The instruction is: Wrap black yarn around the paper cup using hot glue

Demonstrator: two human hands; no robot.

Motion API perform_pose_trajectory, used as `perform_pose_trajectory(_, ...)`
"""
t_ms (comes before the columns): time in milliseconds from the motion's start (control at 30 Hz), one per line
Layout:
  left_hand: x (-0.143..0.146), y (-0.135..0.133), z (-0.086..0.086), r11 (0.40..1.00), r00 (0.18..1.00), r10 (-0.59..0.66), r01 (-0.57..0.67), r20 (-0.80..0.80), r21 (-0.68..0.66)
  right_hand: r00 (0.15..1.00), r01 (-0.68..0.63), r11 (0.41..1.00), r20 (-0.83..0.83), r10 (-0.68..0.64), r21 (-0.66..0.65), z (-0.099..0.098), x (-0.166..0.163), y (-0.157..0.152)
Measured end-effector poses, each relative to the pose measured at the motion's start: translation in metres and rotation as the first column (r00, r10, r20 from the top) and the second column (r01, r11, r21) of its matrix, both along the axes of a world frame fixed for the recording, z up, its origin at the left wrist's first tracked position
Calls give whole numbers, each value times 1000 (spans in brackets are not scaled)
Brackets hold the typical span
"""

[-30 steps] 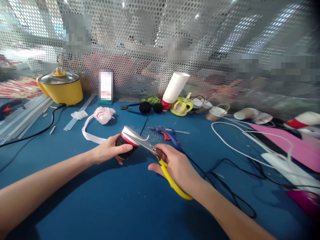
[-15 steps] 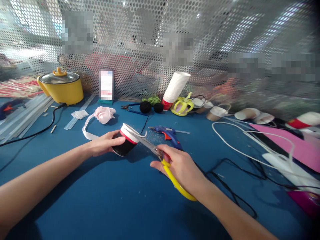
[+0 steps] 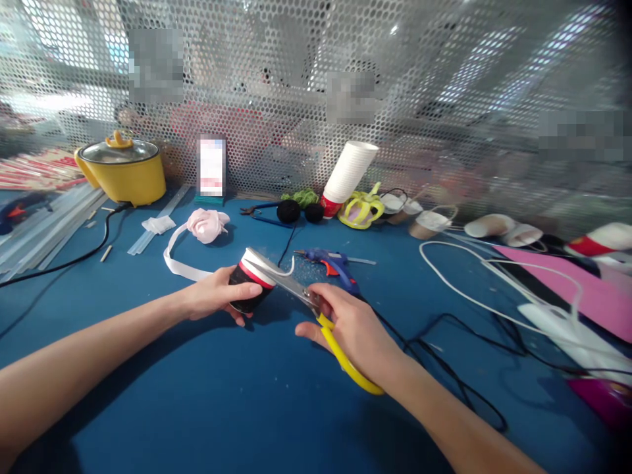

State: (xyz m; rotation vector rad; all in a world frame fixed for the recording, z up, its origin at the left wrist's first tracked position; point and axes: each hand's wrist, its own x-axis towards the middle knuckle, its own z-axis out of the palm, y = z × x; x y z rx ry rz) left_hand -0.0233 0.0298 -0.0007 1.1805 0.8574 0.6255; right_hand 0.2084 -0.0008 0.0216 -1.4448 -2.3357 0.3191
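Observation:
My left hand is wrapped round a paper cup, dark on its lower part with a red band and a white top. The cup is tilted. From its upper part a thin white strip curls away to the right. My right hand grips yellow-handled scissors, whose blades lie across the white part of the cup. Behind the scissors a blue glue gun rests on the table. A pink ribbon rose with a loose tail lies beyond my left hand.
A yellow electric pot stands at the back left, its black cord running forward. Leaning paper cups, pliers and a yellow basket line the perforated metal screen. Cords and pink sheet lie right.
The cup has turned in my left hand and shifted slightly right and down. The scissor blades now reach further along its white part, and the cut strip has swung upward.

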Motion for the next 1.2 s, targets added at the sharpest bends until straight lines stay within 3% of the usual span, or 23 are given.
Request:
perform_pose_trajectory(433, -1, 2, 2, 996, 996, 44, -39, -73, 77, 998, 31, 999, 61, -30, -17, 5, -1, -3)
perform_pose_trajectory(867, 9, -6, 2, 960, 956, 161, -95, -243, 262, 997, 39, 999, 62, -37, -32, 0, -1, -3)
perform_pose_trajectory(1100, 6, -2, 5, 954, 948, 180, -104, -262, 281, 998, 44, 999, 53, -43, -13, 4, -2, -4)
perform_pose_trajectory(1200, 0, 3, 5, 971, 980, 116, -78, -160, 228, 998, 56, 998, 40, -56, 13, 6, -2, -3)
